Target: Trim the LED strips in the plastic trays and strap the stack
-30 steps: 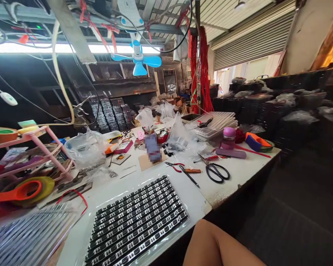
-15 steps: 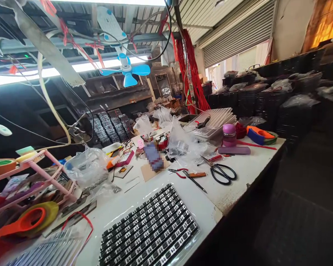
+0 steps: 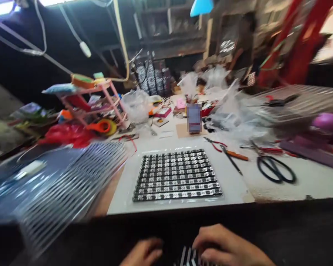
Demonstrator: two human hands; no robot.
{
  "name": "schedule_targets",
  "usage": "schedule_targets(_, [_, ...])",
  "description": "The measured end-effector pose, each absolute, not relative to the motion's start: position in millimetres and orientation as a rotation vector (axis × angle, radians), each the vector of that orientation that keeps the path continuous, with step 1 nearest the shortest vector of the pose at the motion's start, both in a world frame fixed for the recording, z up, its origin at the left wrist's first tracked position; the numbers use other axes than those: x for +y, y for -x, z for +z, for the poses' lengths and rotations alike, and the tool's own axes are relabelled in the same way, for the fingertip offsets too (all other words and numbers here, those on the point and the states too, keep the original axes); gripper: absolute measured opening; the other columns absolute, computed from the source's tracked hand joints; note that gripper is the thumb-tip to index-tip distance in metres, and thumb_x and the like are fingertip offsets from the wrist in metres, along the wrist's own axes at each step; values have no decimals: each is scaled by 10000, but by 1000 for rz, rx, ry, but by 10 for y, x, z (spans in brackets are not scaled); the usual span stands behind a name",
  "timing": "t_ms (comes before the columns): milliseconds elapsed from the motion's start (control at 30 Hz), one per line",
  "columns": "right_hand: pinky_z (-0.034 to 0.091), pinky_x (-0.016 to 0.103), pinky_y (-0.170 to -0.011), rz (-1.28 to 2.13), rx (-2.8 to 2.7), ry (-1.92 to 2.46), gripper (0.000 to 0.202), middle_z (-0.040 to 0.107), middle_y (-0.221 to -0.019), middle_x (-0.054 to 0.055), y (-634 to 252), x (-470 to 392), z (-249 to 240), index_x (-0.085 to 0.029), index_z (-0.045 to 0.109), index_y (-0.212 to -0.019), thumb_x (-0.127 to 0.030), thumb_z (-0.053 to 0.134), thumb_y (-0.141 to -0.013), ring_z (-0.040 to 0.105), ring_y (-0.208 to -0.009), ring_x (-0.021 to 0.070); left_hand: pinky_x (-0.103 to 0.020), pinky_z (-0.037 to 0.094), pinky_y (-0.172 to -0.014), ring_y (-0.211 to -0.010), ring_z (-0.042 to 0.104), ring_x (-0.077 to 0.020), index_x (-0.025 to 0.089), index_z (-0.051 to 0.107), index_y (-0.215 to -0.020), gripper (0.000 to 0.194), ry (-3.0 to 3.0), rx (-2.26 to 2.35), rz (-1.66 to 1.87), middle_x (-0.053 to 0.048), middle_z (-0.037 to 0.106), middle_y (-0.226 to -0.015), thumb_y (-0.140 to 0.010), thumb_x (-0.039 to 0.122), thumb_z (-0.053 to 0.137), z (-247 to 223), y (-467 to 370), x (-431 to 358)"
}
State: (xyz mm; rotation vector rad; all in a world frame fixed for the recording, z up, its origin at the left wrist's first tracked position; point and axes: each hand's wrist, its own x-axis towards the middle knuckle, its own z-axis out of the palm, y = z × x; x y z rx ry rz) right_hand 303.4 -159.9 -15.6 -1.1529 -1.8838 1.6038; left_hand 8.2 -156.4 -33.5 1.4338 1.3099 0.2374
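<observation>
The right hand (image 3: 220, 244) curls over black-and-white strips (image 3: 187, 256) that show between the hands; whether it grips them I cannot tell. The left hand (image 3: 144, 253), blurred, has thumb and fingers slightly parted. Beyond both, patterned rows (image 3: 177, 175) lie on the bench (image 3: 277, 192).

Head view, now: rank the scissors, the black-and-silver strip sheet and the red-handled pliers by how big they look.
1. Black-and-silver strip sheet
2. Scissors
3. Red-handled pliers

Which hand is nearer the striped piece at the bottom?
Your right hand: it overlaps the striped piece, while a gap separates your left hand from it.
</observation>
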Motion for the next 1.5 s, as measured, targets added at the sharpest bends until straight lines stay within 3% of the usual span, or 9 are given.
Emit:
schedule_targets(67, [508,271,-831,1507,-1720,1297,257,683,-962,28,-3211,-1635,-224,-278,701,-1016,-412,558,-850,632,-897,169,-395,428,-993,-1089,569,-228,233,654,-1069,302,-1390,1341,330,-59,643,-1119,-853,431,583,-280,62,-1611])
schedule_targets(233, [531,246,-580,1221,-1341,1494,322,658,-699,45,-3574,-1645,-341,-228,721,-912,-496,605,-776,617,-626,174,-321,506,-817,-845,645,-202,181,683,-923,311,-1455,1541,905,-53,698,-858,-874,442,522,27,292,-1339])
schedule_targets(400, [525,283,-698,715,-1078,1719,368,654,-802,28,-3686,-1319,-322,-247,684,-988,-528,599,-767,608,-697,168,-347,461,-904,-972,602,-207,175,653,-976,273,-1842,1797,1129,-68,668,-983,-899,358,465,2,185,-879])
schedule_targets(533, [503,359,-735,539,-1173,1833,426,669,-902,70,-3654,-966,-352,-202,641,-1072,-503,515,-798,628,-742,205,-407,428,-949,-1046,556,-236,152,609,-1082,320,-1953,1994,1185,-115,626,-1081,-902,294,387,-186,97,-667])
schedule_targets(900, [449,339,-694,221,-1663,1799,416,696,-830,86,-3404,-675,-364,-170,606,-1177,-316,314,-920,627,-742,214,-327,466,-701,-703,575,-184,189,568,-1209,436,-1658,2170,951,-43,610,-847,-860,389,402,-321,274,-543])
schedule_targets(1033, [447,309,-651,365,-1665,1797,412,668,-738,47,-3479,-591,-344,-188,583,-1216,-337,327,-928,610,-656,181,-386,458,-866,-953,589,-243,155,562,-1230,509,-1778,2178,992,-111,618,-1048,-893,483,367,-332,237,-588])
schedule_targets(1167, [442,269,-594,562,-1541,1741,426,592,-633,4,-3553,-572,-356,-165,573,-1216,-381,343,-932,556,-562,139,-518,244,-1088,-1369,284,-318,171,322,-1440,640,-2142,2150,769,-145,344,-1480,-929,553,280,-394,154,-779])
schedule_targets(1300, [424,254,-575,573,-1469,1706,414,565,-644,-4,-3560,-602,-377,-166,584,-1198,-409,398,-918,514,-552,121,-553,234,-1070,-1424,143,-317,211,161,-1493,656,-2290,2166,506,-121,269,-1521,-939,552,248,-458,83,-954])
schedule_targets(1500, [411,238,-556,595,-1497,1642,431,542,-659,-11,-3542,-647,-335,-166,574,-1210,-438,489,-887,491,-580,112,-557,228,-1070,-1409,198,-320,205,160,-1494,670,-2326,2170,518,-129,355,-1480,-935,565,241,-471,51,-970])
